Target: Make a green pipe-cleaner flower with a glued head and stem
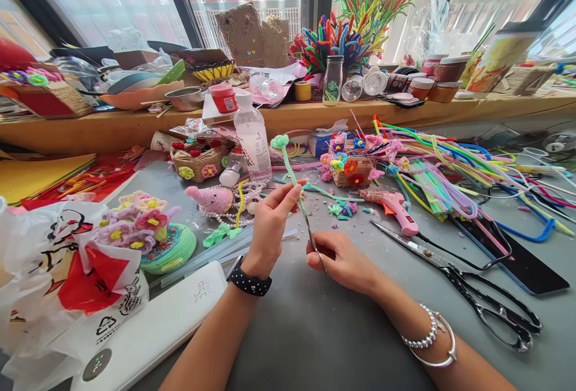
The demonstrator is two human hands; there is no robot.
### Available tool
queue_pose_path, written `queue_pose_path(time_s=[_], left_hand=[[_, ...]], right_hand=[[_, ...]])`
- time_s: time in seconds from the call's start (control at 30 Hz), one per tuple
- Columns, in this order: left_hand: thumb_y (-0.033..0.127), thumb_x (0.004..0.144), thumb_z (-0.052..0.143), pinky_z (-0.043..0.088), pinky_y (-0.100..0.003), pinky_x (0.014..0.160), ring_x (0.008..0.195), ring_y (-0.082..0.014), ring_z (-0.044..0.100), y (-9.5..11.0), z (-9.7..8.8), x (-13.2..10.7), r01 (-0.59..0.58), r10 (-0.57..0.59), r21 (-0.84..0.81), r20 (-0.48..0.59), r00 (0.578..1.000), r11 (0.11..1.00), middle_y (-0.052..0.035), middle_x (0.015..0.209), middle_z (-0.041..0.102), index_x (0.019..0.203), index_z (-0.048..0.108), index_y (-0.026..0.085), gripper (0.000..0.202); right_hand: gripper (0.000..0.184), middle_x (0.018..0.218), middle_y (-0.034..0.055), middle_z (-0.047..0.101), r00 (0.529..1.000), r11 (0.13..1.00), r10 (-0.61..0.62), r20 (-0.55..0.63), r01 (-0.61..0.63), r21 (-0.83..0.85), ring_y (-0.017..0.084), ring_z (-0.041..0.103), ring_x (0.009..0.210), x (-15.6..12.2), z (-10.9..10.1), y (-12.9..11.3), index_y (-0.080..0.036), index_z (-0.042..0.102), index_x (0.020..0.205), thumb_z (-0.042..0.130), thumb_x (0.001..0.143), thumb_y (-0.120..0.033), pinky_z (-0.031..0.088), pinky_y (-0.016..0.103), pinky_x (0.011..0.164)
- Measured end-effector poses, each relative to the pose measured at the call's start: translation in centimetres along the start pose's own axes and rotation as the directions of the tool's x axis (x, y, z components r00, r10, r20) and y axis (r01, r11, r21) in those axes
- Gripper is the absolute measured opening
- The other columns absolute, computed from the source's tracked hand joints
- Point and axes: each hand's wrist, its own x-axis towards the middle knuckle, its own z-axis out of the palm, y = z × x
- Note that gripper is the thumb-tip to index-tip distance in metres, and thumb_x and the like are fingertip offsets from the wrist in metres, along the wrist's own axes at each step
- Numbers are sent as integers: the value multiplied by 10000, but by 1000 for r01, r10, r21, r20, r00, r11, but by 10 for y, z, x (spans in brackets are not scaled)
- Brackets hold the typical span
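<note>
"What is held?"
"At centre, a green flower (pixel 279 141) is pinched by the left hand (pixel 275 217); scissors (pixel 311 237) are gripped in the curled right hand (pixel 339 259)."
"Which step?"
"Trimming, seemingly; steadiness is called for."

Two hands (pixel 272 217) and one long-stemmed green flower (pixel 279 141) show mid-frame, two pairs of scissors (pixel 426 253) at centre and lower right, one glue gun (pixel 393 208) and one phone (pixel 526 265) at right, two bracelets (pixel 451 355) lower right, one power bank (pixel 157 325) lower left
</note>
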Motion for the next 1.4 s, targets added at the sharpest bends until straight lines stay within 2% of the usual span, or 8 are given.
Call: queue_pose_path(time_s=[0.37,0.57,0.7,0.83,0.9,1.0,1.1,1.4], left_hand=[[298,665,600,341,-164,559,566,-48,383,2,0,0,16,-15,10,-3,1000,1000,14,697,561,847,669,188,224],[293,657,609,355,-163,559,581,-50,407,-1,-2,2,9,-9,-29,-30,1000,1000,-7,793,604,835,672,188,216],[295,652,612,353,-157,546,571,-46,403,-1,-2,3,22,-23,-32,-41,999,999,-6,789,608,839,671,187,223],[291,648,615,350,-154,541,565,-45,395,0,-1,3,26,-27,-36,-49,998,999,2,754,603,824,672,186,213],[292,646,616,348,-156,535,561,-46,389,0,-1,3,24,-26,-40,-55,998,999,2,753,599,815,673,183,209],[288,651,611,345,-154,535,567,-48,382,0,-2,3,20,-22,-46,-44,999,999,6,746,589,813,671,185,201],[289,667,598,344,-148,546,574,-46,375,-1,-2,3,23,-23,-41,-15,1000,999,9,736,575,821,667,185,198],[310,677,583,332,-148,542,560,-42,364,1,-2,2,66,-65,-10,6,998,998,10,715,547,851,660,174,234]], right_hand=[[386,520,-40,405,1000,1000,29,-9,-29,-10,73,347,491,1,0,2,-155,424,558,470,733,-496,268,189,449],[369,458,-48,398,993,999,49,-103,-49,0,66,321,451,3,0,0,-167,363,478,553,693,-400,260,187,427],[334,433,-46,413,987,998,51,-150,-46,35,71,382,442,4,0,0,-173,347,458,530,712,-287,299,183,445],[337,434,-44,394,982,997,65,-179,-57,51,69,372,437,3,-2,-1,-174,336,463,507,726,-299,291,183,440],[348,441,-47,368,983,996,80,-162,-72,51,62,319,430,2,-3,-1,-169,345,471,494,733,-343,257,186,421],[371,471,-50,337,995,996,71,-71,-67,53,62,286,451,2,-3,-1,-161,365,495,483,728,-424,231,190,418],[401,491,-48,336,999,998,44,-7,-43,50,64,292,470,2,-3,0,-157,376,511,476,718,-485,232,189,423],[489,526,-27,385,996,994,44,82,-52,95,76,327,493,0,-5,2,-146,435,543,365,736,-590,260,195,447]])
